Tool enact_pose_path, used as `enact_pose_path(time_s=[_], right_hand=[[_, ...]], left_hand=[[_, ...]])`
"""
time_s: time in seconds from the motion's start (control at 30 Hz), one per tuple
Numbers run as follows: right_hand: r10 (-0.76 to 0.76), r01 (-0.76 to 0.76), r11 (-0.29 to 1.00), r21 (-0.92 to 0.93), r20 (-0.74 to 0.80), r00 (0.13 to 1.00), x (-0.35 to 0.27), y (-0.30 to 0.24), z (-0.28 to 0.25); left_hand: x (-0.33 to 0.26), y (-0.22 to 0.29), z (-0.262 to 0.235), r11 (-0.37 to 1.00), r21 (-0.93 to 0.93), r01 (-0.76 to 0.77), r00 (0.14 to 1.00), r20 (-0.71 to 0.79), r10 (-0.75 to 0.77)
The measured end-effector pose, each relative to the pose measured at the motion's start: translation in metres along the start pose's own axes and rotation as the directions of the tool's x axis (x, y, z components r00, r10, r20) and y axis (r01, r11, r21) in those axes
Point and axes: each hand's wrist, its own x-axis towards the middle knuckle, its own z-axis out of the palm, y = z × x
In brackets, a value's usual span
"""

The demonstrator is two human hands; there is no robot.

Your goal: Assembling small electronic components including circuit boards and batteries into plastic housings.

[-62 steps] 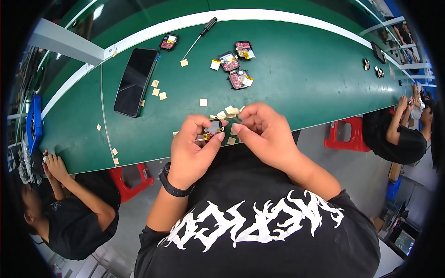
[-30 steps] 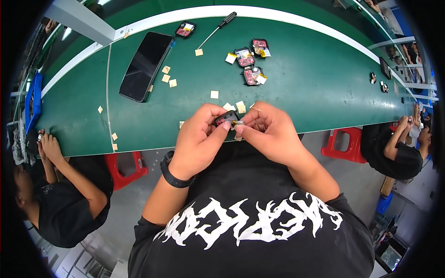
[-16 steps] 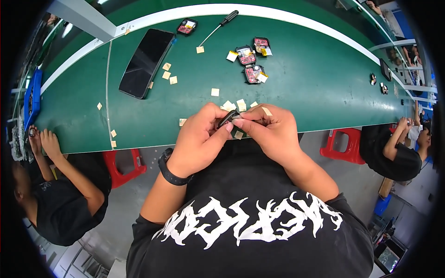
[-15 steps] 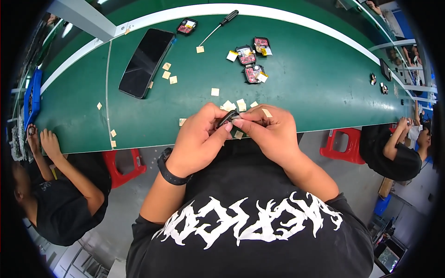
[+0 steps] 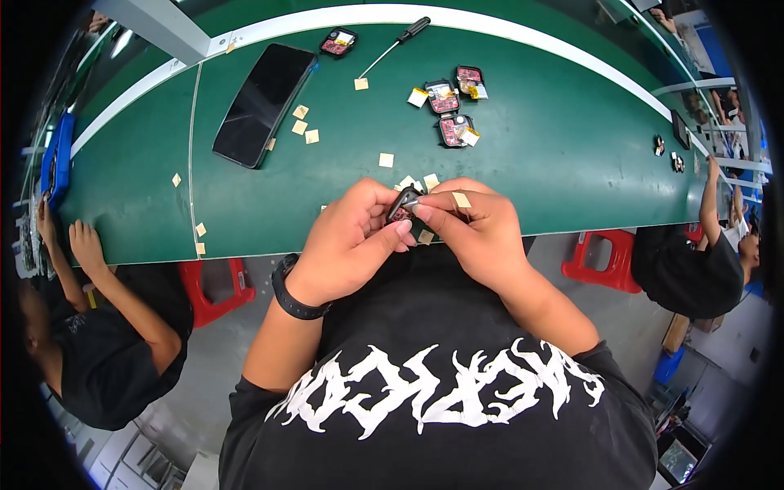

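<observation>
Near the table's front edge, my left hand (image 5: pixel 347 245) grips a small black-cased electronic device (image 5: pixel 394 216) between thumb and fingers. Part of its red circuit board shows on the side toward me. My right hand (image 5: pixel 478 227) pinches a small silvery piece (image 5: pixel 412 203) against the top of the device; its exact kind cannot be made out. A cream paper square (image 5: pixel 461 200) clings to a finger of that hand. Just beyond my fingertips lie several more cream squares (image 5: pixel 430 180), partly hidden by the hands.
Opened devices (image 5: pixel 443 98) with red boards and white battery pouches (image 5: pixel 417 97) sit farther back. Another device (image 5: pixel 337 41) lies near a screwdriver (image 5: pixel 414 30). A large black phone (image 5: pixel 265 106) rests left. People work at both sides, by red stools (image 5: pixel 600 260) and a blue bin (image 5: pixel 59 159).
The device in my left hand has tilted, so its red board now shows. At left, a co-worker's hand has moved up to the blue bin; at right, another co-worker's arm has risen.
</observation>
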Motion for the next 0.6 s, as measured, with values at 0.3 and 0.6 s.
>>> enact_pose_path(time_s=[0.3,0.6], right_hand=[[0.085,-0.085,0.995,0.046,0.002,0.996,0.005,-0.01,0.002],[0.237,-0.241,0.966,0.091,0.048,0.97,0.017,-0.015,0.003]], left_hand=[[0.001,0.004,-0.006,0.998,-0.034,0.044,0.999,0.032,-0.043],[-0.004,0.0,-0.011,0.997,-0.078,0.025,0.995,0.095,-0.018]])
